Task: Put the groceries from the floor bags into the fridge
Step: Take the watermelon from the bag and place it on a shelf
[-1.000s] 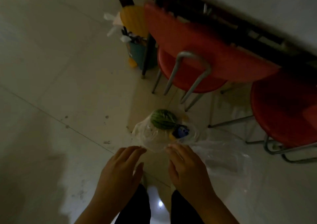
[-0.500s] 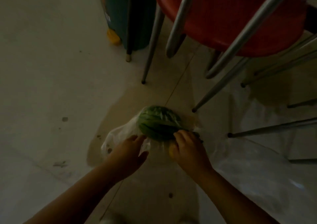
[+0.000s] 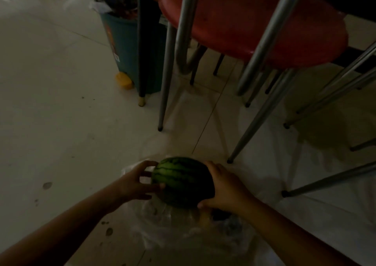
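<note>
Dim room, pale tiled floor (image 3: 53, 107); low in the centre of the frame a small striped watermelon (image 3: 181, 181) sits between two bare hands, above a crumpled clear plastic bag (image 3: 183, 225) that lies on the floor beneath it; whether the melon's underside touches the bag cannot be told in this light; left hand (image 3: 138, 183) on the melon's left flank, fingers spread and curved onto the rind, thumb lying along the near side; right hand (image 3: 223, 186) cupped over the right flank, fingers wrapped round the far curve, thumb tucked under the lower edge; so the grip of each hand is curled against the fruit, one on either side; something dark and something yellowish show through the bag just below the right hand, too murky to name; a second sheet of clear plastic (image 3: 305, 215) spreads across the floor toward the lower right of the frame; upper centre to upper right, a red stool (image 3: 254, 21) on grey metal legs, more metal legs crossing at the right edge; upper left of centre, a teal bin (image 3: 122, 48) with a yellow pedal at its base, rubbish showing at its mouth, a dark post standing just in front of it; a few dark spots on the tiles at lower left.
</note>
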